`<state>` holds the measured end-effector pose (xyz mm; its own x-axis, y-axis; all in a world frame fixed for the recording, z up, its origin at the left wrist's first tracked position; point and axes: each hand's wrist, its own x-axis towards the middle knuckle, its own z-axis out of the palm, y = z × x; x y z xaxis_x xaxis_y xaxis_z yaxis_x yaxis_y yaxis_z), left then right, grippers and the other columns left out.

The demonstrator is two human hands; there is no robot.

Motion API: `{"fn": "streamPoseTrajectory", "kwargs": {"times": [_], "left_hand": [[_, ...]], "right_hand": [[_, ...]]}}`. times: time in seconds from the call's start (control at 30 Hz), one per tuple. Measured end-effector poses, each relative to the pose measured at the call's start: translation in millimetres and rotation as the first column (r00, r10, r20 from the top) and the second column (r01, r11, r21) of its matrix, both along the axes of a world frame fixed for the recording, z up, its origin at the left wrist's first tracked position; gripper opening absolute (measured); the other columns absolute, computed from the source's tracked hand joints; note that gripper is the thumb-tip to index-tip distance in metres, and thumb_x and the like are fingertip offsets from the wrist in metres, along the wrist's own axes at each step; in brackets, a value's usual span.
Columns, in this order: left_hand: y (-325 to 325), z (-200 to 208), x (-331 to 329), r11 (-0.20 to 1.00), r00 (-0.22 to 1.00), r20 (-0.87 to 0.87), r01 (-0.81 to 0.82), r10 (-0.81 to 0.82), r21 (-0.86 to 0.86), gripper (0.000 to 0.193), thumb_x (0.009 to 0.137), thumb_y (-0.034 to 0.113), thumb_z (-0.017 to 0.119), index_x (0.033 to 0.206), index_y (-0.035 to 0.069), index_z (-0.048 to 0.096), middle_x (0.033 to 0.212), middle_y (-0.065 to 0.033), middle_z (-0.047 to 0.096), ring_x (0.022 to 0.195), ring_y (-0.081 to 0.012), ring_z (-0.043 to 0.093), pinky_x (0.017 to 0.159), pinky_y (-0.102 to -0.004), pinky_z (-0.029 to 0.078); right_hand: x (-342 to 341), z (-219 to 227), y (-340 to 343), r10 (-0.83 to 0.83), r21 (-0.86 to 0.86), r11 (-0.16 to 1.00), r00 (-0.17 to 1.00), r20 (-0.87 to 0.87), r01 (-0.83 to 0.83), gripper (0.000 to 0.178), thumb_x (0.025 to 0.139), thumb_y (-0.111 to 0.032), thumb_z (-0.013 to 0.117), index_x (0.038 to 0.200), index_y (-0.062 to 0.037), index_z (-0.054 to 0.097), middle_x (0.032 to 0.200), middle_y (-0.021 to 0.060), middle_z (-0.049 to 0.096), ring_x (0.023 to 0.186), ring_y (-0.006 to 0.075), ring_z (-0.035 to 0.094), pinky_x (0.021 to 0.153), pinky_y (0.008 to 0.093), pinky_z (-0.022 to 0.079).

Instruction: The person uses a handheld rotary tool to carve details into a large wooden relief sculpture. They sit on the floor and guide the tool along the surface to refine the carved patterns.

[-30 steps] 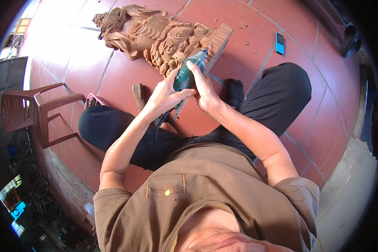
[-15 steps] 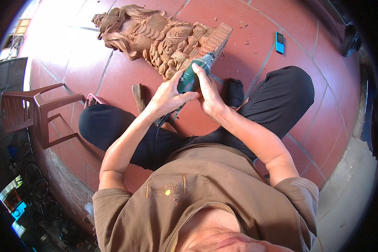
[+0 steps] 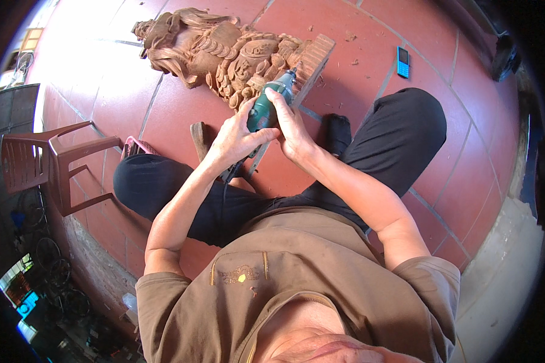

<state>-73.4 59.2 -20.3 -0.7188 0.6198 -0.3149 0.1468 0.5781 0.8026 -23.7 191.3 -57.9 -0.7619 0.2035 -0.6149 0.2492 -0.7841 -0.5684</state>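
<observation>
Both my hands grip a green and grey rotary tool [image 3: 261, 115], its nose pointing away and to the right. My left hand [image 3: 233, 138] wraps the body from the left side. On the other side, my right hand [image 3: 292, 128] closes round it with the thumb along the front end. Beyond lies a carved wooden statue [image 3: 224, 54] on its back, its head to the far left and its ridged base to the right. The tool's tip overlaps the carving near the base; whether it touches the wood I cannot tell. A dark cord [image 3: 227, 181] runs back from the tool.
A wooden mallet-like piece [image 3: 199, 140] lies by my left knee, near a pink basket-like object [image 3: 137, 147]. A brown plastic chair [image 3: 57, 157] stands at left. A blue keypad phone [image 3: 402, 62] rests on the red tiles at right, with wood chips [image 3: 352, 62] scattered nearby.
Both hands have shifted the rotary tool slightly left and toward me, its tip moving from the base's edge onto the carving beside it. My right knee has moved a little inward.
</observation>
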Motion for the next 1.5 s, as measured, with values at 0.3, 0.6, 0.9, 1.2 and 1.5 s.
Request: {"fn": "streamPoseTrajectory", "kwargs": {"times": [0.3,0.6,0.9,1.2,1.5], "left_hand": [[5,6,1,1.000,0.997,0.071,0.009,-0.008,-0.010,0.089,0.074,0.038,0.080,0.141,-0.002,0.038,0.109,-0.0207,0.065,0.100,-0.0238,0.064,0.087,-0.0344,0.050],[9,6,3,0.995,0.995,0.078,0.070,-0.065,-0.065,0.089,0.074,0.043,0.078,0.140,-0.002,0.039,0.109,-0.0217,0.065,0.101,-0.0271,0.064,0.089,-0.0361,0.048],[7,4,1,0.998,0.996,0.078,0.045,-0.041,-0.052,0.086,0.075,0.040,0.079,0.140,0.000,0.040,0.110,-0.0198,0.065,0.100,-0.0246,0.064,0.087,-0.0348,0.049],[5,10,-2,1.000,0.998,0.060,-0.001,0.001,-0.003,0.086,0.073,0.039,0.079,0.139,0.000,0.040,0.108,-0.0232,0.065,0.099,-0.0308,0.066,0.086,-0.0379,0.050],[4,7,-2,0.999,0.999,0.042,-0.033,0.034,-0.019,0.085,0.072,0.040,0.078,0.138,0.001,0.040,0.107,-0.0255,0.065,0.101,-0.0353,0.065,0.087,-0.0400,0.050]], "right_hand": [[4,1,1,-0.012,0.000,1.000,1.000,-0.004,0.012,0.046,0.082,-0.045,0.070,0.106,-0.0074,0.059,0.094,0.0028,0.060,0.083,0.0123,0.060,0.071,0.0292,0.051],[16,10,7,-0.035,-0.005,0.999,0.999,0.006,0.035,0.053,0.084,-0.045,0.069,0.117,-0.0050,0.055,0.101,0.0039,0.059,0.089,0.0133,0.059,0.078,0.0302,0.051],[11,1,5,-0.034,-0.008,0.999,0.999,-0.009,0.033,0.047,0.085,-0.043,0.069,0.112,-0.0060,0.056,0.099,0.0030,0.059,0.087,0.0126,0.059,0.077,0.0301,0.050],[0,5,-1,-0.035,-0.005,0.999,0.999,-0.013,0.035,0.044,0.082,-0.044,0.071,0.105,-0.0081,0.059,0.093,0.0019,0.059,0.082,0.0121,0.059,0.071,0.0292,0.051],[-4,-6,-1,0.016,-0.003,1.000,1.000,-0.003,-0.016,0.049,0.081,-0.048,0.071,0.104,-0.0068,0.059,0.091,0.0035,0.059,0.077,0.0134,0.060,0.065,0.0294,0.051]]}}
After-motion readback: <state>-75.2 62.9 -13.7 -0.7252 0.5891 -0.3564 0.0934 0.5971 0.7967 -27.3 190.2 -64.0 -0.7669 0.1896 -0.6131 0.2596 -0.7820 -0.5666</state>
